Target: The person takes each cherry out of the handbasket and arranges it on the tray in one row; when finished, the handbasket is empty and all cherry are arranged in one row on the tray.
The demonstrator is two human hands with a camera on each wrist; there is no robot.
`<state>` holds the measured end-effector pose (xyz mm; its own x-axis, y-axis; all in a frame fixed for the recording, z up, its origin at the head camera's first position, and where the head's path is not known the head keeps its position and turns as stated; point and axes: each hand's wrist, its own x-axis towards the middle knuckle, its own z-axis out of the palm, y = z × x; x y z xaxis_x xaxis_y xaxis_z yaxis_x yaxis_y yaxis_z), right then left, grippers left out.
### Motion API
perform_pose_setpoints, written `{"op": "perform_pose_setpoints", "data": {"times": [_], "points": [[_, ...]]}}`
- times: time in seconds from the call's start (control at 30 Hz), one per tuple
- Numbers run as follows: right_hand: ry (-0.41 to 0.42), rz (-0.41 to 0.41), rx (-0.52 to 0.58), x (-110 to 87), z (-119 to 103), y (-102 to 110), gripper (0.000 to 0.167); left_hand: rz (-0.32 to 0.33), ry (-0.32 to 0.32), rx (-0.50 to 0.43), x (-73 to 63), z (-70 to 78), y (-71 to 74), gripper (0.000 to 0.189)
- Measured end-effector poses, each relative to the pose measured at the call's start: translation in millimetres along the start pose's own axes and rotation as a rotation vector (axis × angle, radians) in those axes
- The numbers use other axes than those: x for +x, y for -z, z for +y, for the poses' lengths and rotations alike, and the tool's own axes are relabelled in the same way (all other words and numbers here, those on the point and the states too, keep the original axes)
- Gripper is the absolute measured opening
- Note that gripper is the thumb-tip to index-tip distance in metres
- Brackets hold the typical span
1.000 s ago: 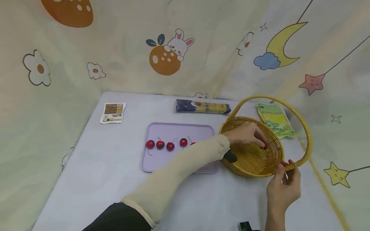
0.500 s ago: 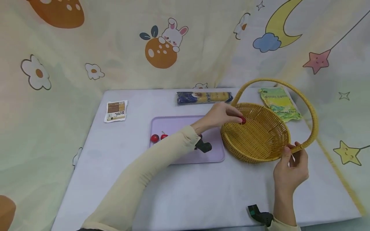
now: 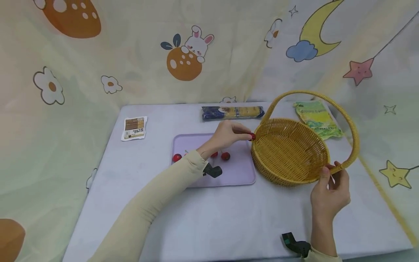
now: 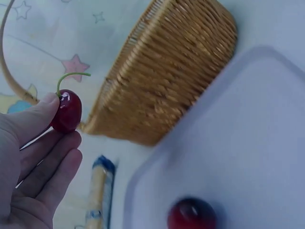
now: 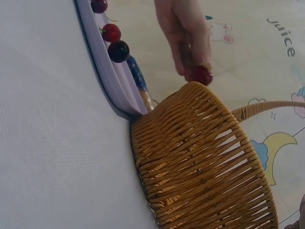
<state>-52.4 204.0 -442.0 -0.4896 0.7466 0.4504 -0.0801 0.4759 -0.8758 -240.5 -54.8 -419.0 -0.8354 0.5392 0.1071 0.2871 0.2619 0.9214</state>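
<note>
Left hand: the left hand (image 3: 229,133) pinches a red cherry (image 3: 251,136) between thumb and fingertips, held in the air just beside the near-left rim of the basket (image 3: 289,151) and above the far right corner of the tray (image 3: 240,174).

Cherry: in the left wrist view the cherry (image 4: 66,111) sits at the fingertips with its green stem curving up and free; it touches neither basket nor tray.

Right hand: the right hand (image 3: 330,191) grips the basket where the handle meets the rim, thumb and fingers curled round the wicker, steadying it on the table (image 3: 229,218).

Basket: tan wicker, round, with a tall hoop handle; no fruit can be seen inside it in the head view.

Tray: pale purple and flat, just left of the basket and almost touching it; other cherries (image 3: 225,156) lie in a row across it, partly hidden behind the left forearm.

Handling, as a judgement: a cherry is small, smooth and easily bruised, so a light pinch on the fruit itself, not the stem, looks the safer hold. Bringing it low over the tray before letting go would keep it from rolling. The steadying grip on the basket rim helps against tipping.

Background: a long blue and yellow packet (image 3: 232,112), a green packet (image 3: 316,119) and a small brown and white packet (image 3: 134,128) lie along the far part of the table.
</note>
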Motion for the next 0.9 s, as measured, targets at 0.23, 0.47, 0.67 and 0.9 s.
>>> {"op": "perform_pose_setpoints", "data": {"times": [0.23,0.47,0.67,0.9], "points": [[0.01,0.006,0.041,3.1,1,-4,0.035,0.019,0.015,0.101,-7.3,-18.1,8.4,0.021],[0.006,-0.039,0.055,4.7,25,-16,0.038,-0.076,0.018,0.29,-15.6,-31.5,12.3,0.012],[0.013,-0.042,0.037,5.3,29,-19,0.037,-0.134,-0.009,0.454,-16.8,-39.4,12.0,0.009],[0.014,-0.037,0.036,5.5,28,-18,0.038,-0.144,-0.018,0.462,-16.9,-41.8,11.8,0.012]]}}
